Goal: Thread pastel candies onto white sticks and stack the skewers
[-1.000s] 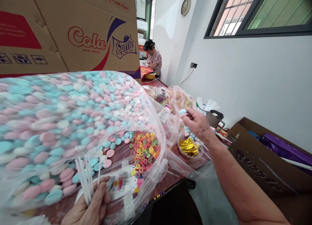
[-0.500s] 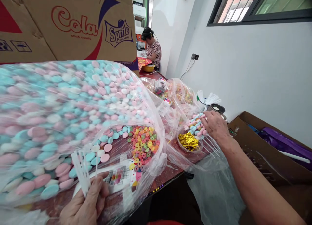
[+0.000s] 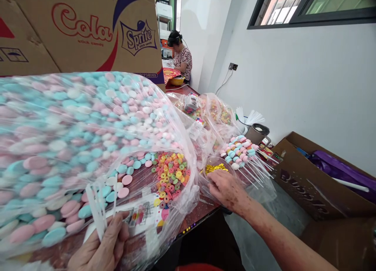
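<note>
My left hand [image 3: 101, 249] is closed on a few white plastic sticks [image 3: 98, 208] at the bottom left, in front of a big clear bag of pink, blue and white candy discs [image 3: 76, 145]. Loose discs and small coloured candy rings [image 3: 170, 175] lie at the bag's mouth. My right hand [image 3: 226, 188] hovers palm down over a small bowl of gold twist ties [image 3: 216, 169], its fingers curled; I cannot see anything in them. Finished candy skewers [image 3: 242, 151] lie in a pile on clear plastic behind the bowl.
A cardboard carton printed Cola and Sprite [image 3: 88, 28] stands behind the bag. More bags of sweets [image 3: 211, 112], a cup of white sticks [image 3: 249, 120] and a dark mug [image 3: 258, 133] sit farther along the table. An open box [image 3: 308, 185] is at right. Another person [image 3: 180, 57] sits far back.
My right hand laid the candy skewer on the pile at right, then came back left and down to the bowl of gold ties. My left hand stayed put with the sticks.
</note>
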Tool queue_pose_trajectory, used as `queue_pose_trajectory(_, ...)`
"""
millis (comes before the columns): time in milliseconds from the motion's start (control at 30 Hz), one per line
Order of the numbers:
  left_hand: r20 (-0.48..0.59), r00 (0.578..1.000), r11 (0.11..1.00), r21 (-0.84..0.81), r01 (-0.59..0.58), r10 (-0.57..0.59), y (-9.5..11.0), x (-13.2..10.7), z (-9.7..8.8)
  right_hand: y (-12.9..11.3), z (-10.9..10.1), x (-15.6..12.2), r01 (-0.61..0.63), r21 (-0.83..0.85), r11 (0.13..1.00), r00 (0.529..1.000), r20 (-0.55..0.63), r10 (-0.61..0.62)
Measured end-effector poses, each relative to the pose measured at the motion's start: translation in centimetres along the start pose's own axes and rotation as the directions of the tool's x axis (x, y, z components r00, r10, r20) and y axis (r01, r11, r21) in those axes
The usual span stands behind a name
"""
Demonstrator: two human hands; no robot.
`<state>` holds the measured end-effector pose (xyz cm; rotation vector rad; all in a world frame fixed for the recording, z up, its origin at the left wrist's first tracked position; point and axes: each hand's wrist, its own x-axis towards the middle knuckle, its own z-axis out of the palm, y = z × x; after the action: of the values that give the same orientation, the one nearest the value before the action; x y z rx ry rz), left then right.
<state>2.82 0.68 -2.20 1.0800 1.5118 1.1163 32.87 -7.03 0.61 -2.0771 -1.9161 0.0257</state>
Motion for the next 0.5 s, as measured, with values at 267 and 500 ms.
queue_pose_trajectory(267, 0.114, 0.992, 0.986, -0.156, 0.064, -0.047, -0.7, -0.1, -0.4, 0.9, 0.1, -1.5, 0.143, -0.028, 0.989, 0.961, -0.235, -0.146)
queue_pose_trajectory(500, 0.087, 0.996, 0.941, -0.336, 0.038, -0.009, -0.2, -0.7, -0.1, -5.0, 0.9, 1.5, 0.312, 0.218, 0.925, 0.902, -0.375, -0.216)
